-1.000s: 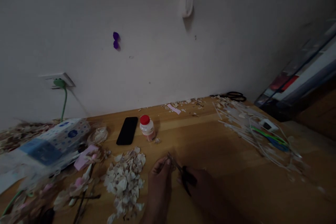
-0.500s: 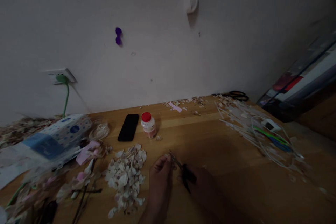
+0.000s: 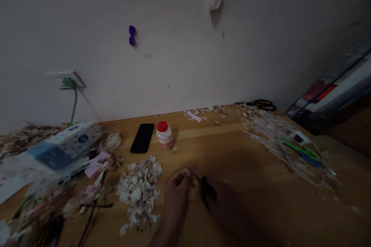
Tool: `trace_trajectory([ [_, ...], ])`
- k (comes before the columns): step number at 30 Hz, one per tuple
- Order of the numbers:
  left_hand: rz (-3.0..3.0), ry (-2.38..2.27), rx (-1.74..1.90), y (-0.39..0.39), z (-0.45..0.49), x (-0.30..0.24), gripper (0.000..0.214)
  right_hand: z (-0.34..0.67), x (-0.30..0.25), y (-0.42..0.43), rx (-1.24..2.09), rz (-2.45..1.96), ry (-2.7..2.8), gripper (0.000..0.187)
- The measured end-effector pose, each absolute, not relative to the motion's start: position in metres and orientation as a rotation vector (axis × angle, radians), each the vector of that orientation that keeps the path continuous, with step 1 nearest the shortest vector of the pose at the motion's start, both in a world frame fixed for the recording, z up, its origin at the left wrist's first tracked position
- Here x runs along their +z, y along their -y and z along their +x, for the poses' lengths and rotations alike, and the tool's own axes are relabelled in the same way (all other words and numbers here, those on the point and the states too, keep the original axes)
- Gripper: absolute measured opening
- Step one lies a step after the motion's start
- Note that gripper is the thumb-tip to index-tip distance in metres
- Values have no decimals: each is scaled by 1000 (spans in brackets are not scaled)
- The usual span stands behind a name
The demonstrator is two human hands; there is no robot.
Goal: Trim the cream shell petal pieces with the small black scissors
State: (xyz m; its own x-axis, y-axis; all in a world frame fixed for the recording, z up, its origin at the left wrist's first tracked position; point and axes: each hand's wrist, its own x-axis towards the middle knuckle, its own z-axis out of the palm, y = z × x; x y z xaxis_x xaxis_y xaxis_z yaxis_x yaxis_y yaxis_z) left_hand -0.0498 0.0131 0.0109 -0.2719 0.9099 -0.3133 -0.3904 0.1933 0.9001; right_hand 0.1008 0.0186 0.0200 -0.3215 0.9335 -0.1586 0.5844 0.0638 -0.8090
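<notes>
Your right hand (image 3: 222,200) grips small scissors (image 3: 203,187), blades pointing up-left toward your left hand (image 3: 177,185), long axis diagonal. Left hand's fingers are pinched on a tiny bit right at the blade tips; can't tell what it is, too dark. Petal pile (image 3: 138,193) lies just left of the left hand on the tabletop (image 3: 261,185), w/ red-capped bottle (image 3: 164,136) beyond the pile.
</notes>
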Motion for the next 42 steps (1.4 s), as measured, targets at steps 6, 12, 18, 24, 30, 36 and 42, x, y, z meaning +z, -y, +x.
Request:
trace_trajectory([
  [6,633,-1277,1357,-15,-55,14,26,102,22,-20,1191,-1510,1933,7],
  [12,724,-1300,1332,-15,-55,28,29,102,22,-19,1164,-1518,1954,6],
  [18,750,-1356,1307,-17,-59,31,34,104,17,-20,1139,-1550,1982,8],
  [24,806,-1349,1287,-17,-61,25,28,105,18,-20,1138,-1548,1999,10],
  [30,771,-1312,1303,-18,-56,36,23,105,15,-21,1179,-1520,1977,11],
  [36,905,-1331,1243,-17,-59,35,24,106,15,-21,1195,-1517,1974,9],
  [42,943,-1382,1158,-17,-65,38,22,106,18,-22,1186,-1513,2019,10],
])
